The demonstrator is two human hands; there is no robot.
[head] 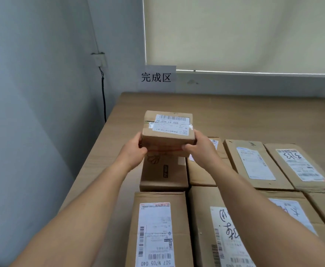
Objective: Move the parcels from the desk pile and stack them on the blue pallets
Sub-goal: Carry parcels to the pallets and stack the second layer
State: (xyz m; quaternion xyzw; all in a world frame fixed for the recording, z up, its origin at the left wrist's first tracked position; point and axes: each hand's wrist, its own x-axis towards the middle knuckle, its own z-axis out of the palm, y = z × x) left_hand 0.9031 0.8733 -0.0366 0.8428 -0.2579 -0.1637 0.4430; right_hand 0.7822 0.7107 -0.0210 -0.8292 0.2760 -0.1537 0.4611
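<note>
both hands, left hand [136, 146] and right hand [198, 145], clamp a small brown cardboard parcel [167, 132] above the flat brown boxes [164, 174]; likely mid-placement; next, lower it squarely.

Nine cardboard parcels [167, 140] show, with two hands [133, 151], one paper sign [157, 78] and one black cable [103, 101].

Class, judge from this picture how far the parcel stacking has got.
Done: a layer of parcels lies flat before the sign. In hand: the left hand and right hand hold a small box above that layer. Left: setting it down; the desk pile and pallets are out of view.
</note>
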